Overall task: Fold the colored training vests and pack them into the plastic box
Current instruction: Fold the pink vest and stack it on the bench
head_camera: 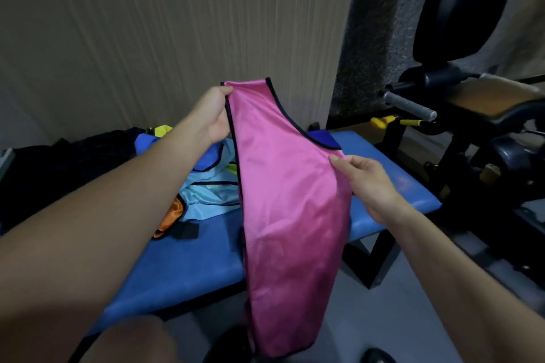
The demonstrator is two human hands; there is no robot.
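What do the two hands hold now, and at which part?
Both hold the pink vest: the left hand grips its top shoulder strap, and the right hand pinches its side edge lower down.

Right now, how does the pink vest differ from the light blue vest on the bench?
The pink vest hangs in the air, held by the left hand and right hand; the light blue vest lies crumpled on the blue bench, untouched. Both have dark trim.
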